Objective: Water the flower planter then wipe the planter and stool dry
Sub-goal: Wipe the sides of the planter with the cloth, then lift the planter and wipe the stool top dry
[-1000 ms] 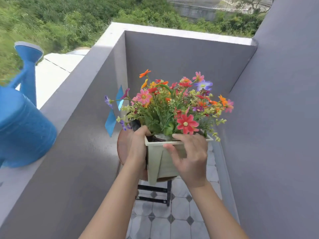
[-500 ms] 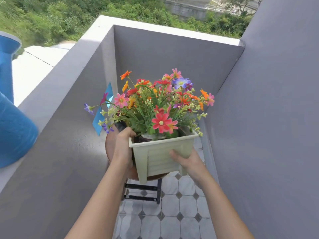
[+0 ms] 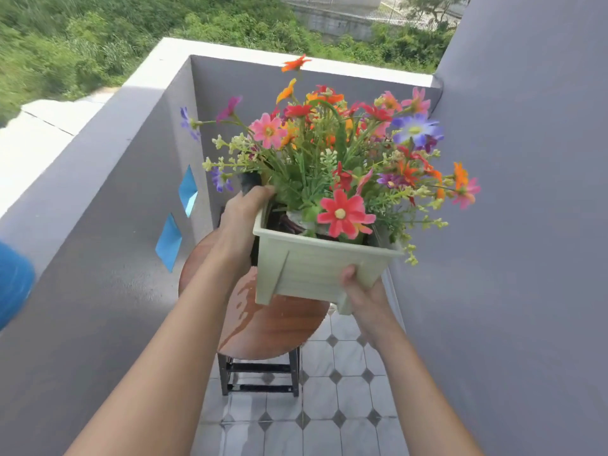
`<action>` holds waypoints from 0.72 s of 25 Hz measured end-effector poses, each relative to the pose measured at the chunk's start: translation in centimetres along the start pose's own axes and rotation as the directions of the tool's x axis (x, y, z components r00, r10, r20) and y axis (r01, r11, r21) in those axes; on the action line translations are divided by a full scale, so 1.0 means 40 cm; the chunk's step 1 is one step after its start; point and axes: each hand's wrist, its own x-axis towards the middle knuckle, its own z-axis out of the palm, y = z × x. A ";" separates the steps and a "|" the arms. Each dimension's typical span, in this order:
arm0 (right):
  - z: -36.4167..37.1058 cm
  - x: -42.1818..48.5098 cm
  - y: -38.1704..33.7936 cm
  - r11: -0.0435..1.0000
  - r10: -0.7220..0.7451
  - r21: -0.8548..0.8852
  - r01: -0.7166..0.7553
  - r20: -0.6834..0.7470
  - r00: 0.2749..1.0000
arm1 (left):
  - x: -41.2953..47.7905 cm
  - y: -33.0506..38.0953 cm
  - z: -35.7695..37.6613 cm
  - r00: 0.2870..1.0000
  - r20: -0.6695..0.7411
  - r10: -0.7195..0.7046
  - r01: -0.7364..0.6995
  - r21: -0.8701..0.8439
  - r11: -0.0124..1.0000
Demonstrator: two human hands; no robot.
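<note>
A pale green square planter [image 3: 312, 268] full of red, pink, orange and purple flowers [image 3: 342, 153] hangs in the air above a round brown stool [image 3: 276, 327]. My left hand [image 3: 243, 218] grips its left rim, thumb over the edge. Under the planter's right bottom corner, my right hand [image 3: 362, 291] holds it from below. The planter is tilted, its right side higher. A wet patch of water shines on the stool's seat. The stool's black metal legs [image 3: 260, 376] stand on the tiled floor.
A blue watering can [image 3: 13, 284] sits on the grey parapet [image 3: 98, 133] at the far left, mostly out of frame. Two blue diamond shapes [image 3: 187, 192] mark the parapet's inner wall. A grey wall [image 3: 526, 225] closes the right side. Patterned floor tiles [image 3: 329, 422] lie below.
Both hands have lifted the planter off the stool and toward the right, baring the wet seat. My right hand slid from the rim to the planter's bottom corner.
</note>
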 end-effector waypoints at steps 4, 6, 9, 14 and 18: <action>0.012 0.026 -0.027 0.992 -0.078 0.089 0.086 -0.086 0.993 | 0.047 0.067 0.014 0.991 0.112 0.070 -0.074 0.031 0.997; 0.008 0.041 -0.047 0.986 -0.122 0.104 0.134 -0.112 0.986 | 0.063 0.091 0.021 0.991 0.108 0.084 -0.090 0.050 0.995; -0.002 0.053 -0.065 0.976 -0.164 0.115 0.184 -0.167 0.972 | 0.071 0.095 0.034 0.996 0.042 0.083 -0.083 -0.003 0.997; -0.015 0.053 -0.051 0.968 -0.196 0.106 0.229 -0.253 0.947 | 0.064 0.032 0.013 0.995 -0.006 -0.104 0.092 -0.404 0.910; -0.009 0.060 -0.028 0.952 -0.209 0.152 0.267 -0.317 0.925 | 0.037 -0.045 -0.073 0.966 -0.161 -0.203 0.140 -0.337 0.931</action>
